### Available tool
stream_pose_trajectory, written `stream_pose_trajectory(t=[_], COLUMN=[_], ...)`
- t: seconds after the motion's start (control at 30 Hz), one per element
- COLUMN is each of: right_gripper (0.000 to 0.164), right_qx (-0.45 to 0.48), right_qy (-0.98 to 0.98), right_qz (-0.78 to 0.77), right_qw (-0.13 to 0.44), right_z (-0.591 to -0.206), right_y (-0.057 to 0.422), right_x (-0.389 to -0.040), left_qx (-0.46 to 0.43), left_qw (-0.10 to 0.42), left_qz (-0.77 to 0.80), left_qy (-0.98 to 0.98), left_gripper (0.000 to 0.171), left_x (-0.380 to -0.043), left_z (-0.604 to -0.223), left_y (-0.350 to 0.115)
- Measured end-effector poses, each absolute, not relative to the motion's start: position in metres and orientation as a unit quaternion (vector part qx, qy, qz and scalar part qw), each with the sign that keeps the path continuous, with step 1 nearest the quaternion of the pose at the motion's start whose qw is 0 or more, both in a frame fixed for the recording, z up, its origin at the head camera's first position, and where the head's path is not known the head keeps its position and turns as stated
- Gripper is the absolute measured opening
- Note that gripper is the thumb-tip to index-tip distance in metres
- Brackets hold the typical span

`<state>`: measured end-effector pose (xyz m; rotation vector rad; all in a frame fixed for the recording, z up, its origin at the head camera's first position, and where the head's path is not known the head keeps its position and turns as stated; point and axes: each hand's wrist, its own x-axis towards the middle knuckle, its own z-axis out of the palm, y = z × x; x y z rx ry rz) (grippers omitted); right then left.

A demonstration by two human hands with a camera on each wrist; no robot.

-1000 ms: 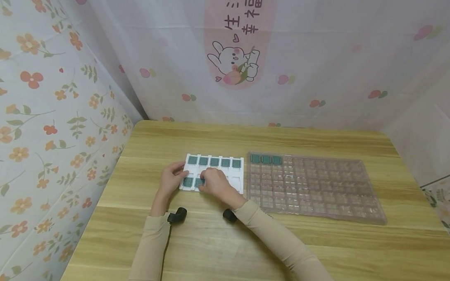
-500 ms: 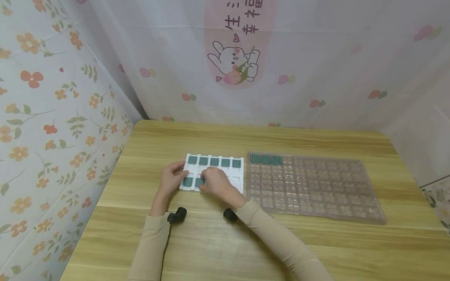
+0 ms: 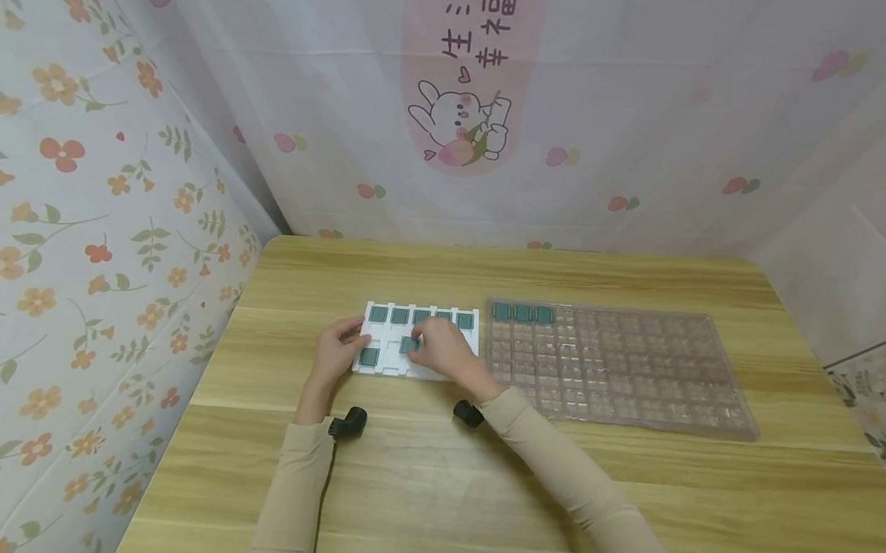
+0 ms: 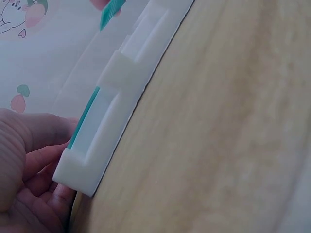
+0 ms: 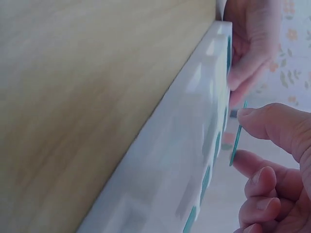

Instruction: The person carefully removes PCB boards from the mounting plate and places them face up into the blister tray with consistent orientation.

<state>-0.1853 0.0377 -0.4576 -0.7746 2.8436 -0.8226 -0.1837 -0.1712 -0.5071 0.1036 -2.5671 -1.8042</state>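
Observation:
At the left end of the white tray, my left hand grips its edge, thumb on the upper side and fingers at the end, as the left wrist view also shows. Over the tray, my right hand pinches a thin green square circuit board between thumb and a fingertip, raised and apart from the tray. A row of green boards fills the tray's far side, partly behind the right hand. One more board sits in the near-left slot; the slot beside it holds nothing. The right hand hides the near-right part.
To the right lies a large clear plastic tray with many small compartments. Three green boards sit in its far-left corner. Black wrist cameras hang at both wrists, close above the wooden table. A printed curtain hangs behind.
My right hand has lifted the green board out of its near-side slot and moved slightly right and away from me with it. The left hand stays put on the white tray.

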Motion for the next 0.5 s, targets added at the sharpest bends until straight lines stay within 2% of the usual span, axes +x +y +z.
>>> stream_pose_trajectory(t=[0.5], right_gripper=[0.024], right_qx=[-0.230], right_qy=[0.940], right_qz=[-0.252], right_qw=[0.027], right_z=[-0.447], right_y=[0.060], right_x=[-0.195], left_qx=[0.039], left_qw=[-0.002], left_qz=[-0.578], left_qy=[-0.815], left_gripper=[0.041], left_x=[-0.183], left_z=[-0.505], left_y=[-0.169])
